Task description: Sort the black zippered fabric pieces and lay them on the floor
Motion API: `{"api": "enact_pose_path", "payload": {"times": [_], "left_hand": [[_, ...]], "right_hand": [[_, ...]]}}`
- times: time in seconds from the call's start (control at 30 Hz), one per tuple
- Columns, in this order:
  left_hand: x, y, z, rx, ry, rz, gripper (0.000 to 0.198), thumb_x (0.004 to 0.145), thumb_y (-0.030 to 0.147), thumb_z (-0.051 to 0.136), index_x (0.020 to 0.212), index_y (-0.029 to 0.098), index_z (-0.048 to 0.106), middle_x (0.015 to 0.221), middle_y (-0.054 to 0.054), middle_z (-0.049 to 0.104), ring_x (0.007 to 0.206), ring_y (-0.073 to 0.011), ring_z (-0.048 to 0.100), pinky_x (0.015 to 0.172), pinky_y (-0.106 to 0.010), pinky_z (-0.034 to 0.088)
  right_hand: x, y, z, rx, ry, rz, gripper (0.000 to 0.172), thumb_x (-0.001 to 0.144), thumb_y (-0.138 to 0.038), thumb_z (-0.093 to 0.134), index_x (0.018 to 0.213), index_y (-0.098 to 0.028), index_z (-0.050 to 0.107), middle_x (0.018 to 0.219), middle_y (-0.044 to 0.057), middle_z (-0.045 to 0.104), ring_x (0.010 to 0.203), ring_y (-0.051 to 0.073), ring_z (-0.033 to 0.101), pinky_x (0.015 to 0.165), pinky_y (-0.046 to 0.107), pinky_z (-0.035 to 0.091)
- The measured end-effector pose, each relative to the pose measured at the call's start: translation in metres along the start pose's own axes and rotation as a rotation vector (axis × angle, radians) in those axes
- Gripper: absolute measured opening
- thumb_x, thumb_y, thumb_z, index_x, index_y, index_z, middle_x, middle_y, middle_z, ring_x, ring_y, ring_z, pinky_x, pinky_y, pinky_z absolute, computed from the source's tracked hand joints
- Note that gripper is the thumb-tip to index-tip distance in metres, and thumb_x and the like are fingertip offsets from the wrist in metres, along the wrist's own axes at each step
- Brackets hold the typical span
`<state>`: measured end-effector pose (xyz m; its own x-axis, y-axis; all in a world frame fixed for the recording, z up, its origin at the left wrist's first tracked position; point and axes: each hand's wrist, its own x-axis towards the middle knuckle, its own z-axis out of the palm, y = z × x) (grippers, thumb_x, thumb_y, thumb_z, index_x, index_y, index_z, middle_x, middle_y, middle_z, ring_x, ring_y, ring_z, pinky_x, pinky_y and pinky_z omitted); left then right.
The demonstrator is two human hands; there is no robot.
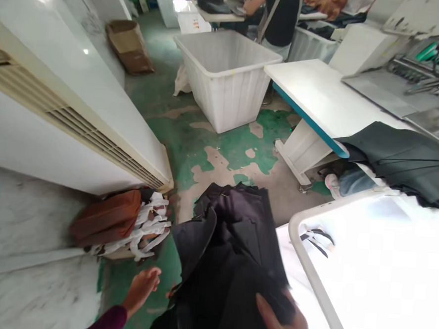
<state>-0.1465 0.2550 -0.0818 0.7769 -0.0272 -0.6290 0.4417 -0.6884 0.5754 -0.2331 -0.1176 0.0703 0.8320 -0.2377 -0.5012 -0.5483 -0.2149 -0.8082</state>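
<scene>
A stack of black fabric pieces (235, 265) with uneven far edges fills the bottom centre. My right hand (284, 322) grips its near right side, thumb on top and fingers mostly hidden behind the cloth. One stiff flap (194, 242) stands folded up along the stack's left edge. Off to the left, apart from the cloth, my left hand (143, 286) hangs over the green floor in a purple sleeve. Its fingers are loosely curled in, slightly blurred, with nothing visible in them.
A white bin (225, 75) stands ahead. Another bin's rim (310, 269) is close on my right, beside a white table (313, 91) with black fabric (398, 155). A tall cabinet (97, 102) and a brown bundle (108, 217) line the left. A person (280, 19) works beyond.
</scene>
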Motion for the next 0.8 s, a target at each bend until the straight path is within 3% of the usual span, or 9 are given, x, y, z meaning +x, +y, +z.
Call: {"api": "enact_pose_path", "payload": {"times": [0.1, 0.17, 0.27, 0.37, 0.47, 0.53, 0.57, 0.7, 0.8], "left_hand": [[0.047, -0.015, -0.018, -0.307, 0.086, -0.349, 0.029, 0.064, 0.041, 0.06, 0.076, 0.014, 0.058, 0.058, -0.003, 0.06, 0.058, -0.0183, 0.06, 0.062, -0.03, 0.053], [0.077, -0.026, -0.027, -0.355, 0.145, -0.434, 0.032, 0.06, 0.039, 0.063, 0.078, 0.013, 0.058, 0.059, -0.004, 0.061, 0.058, -0.0182, 0.061, 0.062, -0.031, 0.054], [0.126, -0.028, -0.031, -0.332, 0.148, -0.319, 0.038, 0.062, 0.042, 0.063, 0.086, 0.014, 0.058, 0.069, -0.006, 0.064, 0.067, -0.0219, 0.063, 0.069, -0.034, 0.055], [0.19, 0.0, -0.005, -0.107, 0.101, -0.057, 0.048, 0.071, 0.049, 0.054, 0.107, 0.017, 0.055, 0.096, -0.008, 0.065, 0.091, -0.0282, 0.062, 0.088, -0.044, 0.05], [0.261, 0.044, 0.065, 0.382, 0.128, 0.35, 0.052, 0.086, 0.047, 0.037, 0.131, 0.02, 0.041, 0.122, -0.009, 0.054, 0.114, -0.0275, 0.05, 0.102, -0.046, 0.037], [0.304, 0.062, 0.132, 0.463, 0.005, 0.745, 0.053, 0.09, 0.043, 0.033, 0.138, 0.022, 0.032, 0.135, -0.008, 0.043, 0.124, -0.024, 0.04, 0.106, -0.041, 0.031], [0.322, 0.065, 0.168, 0.522, -0.069, 0.826, 0.052, 0.091, 0.041, 0.035, 0.14, 0.025, 0.027, 0.139, -0.007, 0.038, 0.126, -0.0233, 0.037, 0.106, -0.04, 0.032], [0.372, 0.038, 0.284, 0.756, -0.24, 0.863, 0.05, 0.087, 0.038, 0.048, 0.135, 0.033, 0.037, 0.147, -0.01, 0.021, 0.131, -0.0357, 0.025, 0.098, -0.055, 0.032], [0.385, 0.011, 0.323, 0.815, -0.19, 0.846, 0.05, 0.086, 0.038, 0.051, 0.134, 0.032, 0.039, 0.149, -0.013, 0.012, 0.133, -0.0404, 0.018, 0.098, -0.063, 0.024]], "right_hand": [[0.054, -0.002, 0.039, 0.295, 0.21, 0.09, 0.04, 0.078, -0.046, 0.061, 0.103, -0.014, 0.061, 0.094, 0.007, 0.069, 0.086, 0.025, 0.064, 0.074, 0.036, 0.055], [0.097, 0.006, 0.059, 0.432, 0.257, 0.087, 0.039, 0.075, -0.041, 0.066, 0.103, -0.014, 0.062, 0.092, 0.005, 0.069, 0.086, 0.024, 0.064, 0.075, 0.034, 0.053], [0.168, 0.043, 0.08, 0.56, 0.295, 0.063, 0.033, 0.074, -0.035, 0.07, 0.099, -0.015, 0.061, 0.089, 0.003, 0.067, 0.081, 0.019, 0.063, 0.075, 0.034, 0.052], [0.24, 0.119, 0.106, 0.609, 0.375, 0.097, 0.026, 0.079, -0.03, 0.067, 0.097, -0.014, 0.06, 0.086, 0.002, 0.064, 0.075, 0.015, 0.062, 0.071, 0.033, 0.053], [0.305, 0.215, 0.146, 0.598, 0.483, 0.21, 0.018, 0.084, -0.028, 0.062, 0.093, -0.013, 0.06, 0.083, 0.0, 0.062, 0.071, 0.013, 0.06, 0.066, 0.03, 0.052], [0.338, 0.278, 0.175, 0.581, 0.533, 0.314, 0.017, 0.086, -0.029, 0.06, 0.09, -0.012, 0.06, 0.082, 0.0, 0.061, 0.068, 0.012, 0.059, 0.062, 0.028, 0.051], [0.349, 0.307, 0.188, 0.575, 0.55, 0.368, 0.018, 0.086, -0.03, 0.059, 0.09, -0.012, 0.06, 0.081, 0.0, 0.061, 0.067, 0.012, 0.059, 0.061, 0.027, 0.051], [0.349, 0.401, 0.202, 0.578, 0.615, 0.544, 0.026, 0.088, -0.038, 0.055, 0.089, -0.012, 0.06, 0.08, 0.0, 0.062, 0.067, 0.012, 0.06, 0.061, 0.028, 0.052], [0.306, 0.451, 0.176, 0.546, 0.768, 0.665, 0.03, 0.092, -0.041, 0.048, 0.094, -0.013, 0.058, 0.085, 0.002, 0.062, 0.07, 0.013, 0.061, 0.063, 0.029, 0.052]]}}
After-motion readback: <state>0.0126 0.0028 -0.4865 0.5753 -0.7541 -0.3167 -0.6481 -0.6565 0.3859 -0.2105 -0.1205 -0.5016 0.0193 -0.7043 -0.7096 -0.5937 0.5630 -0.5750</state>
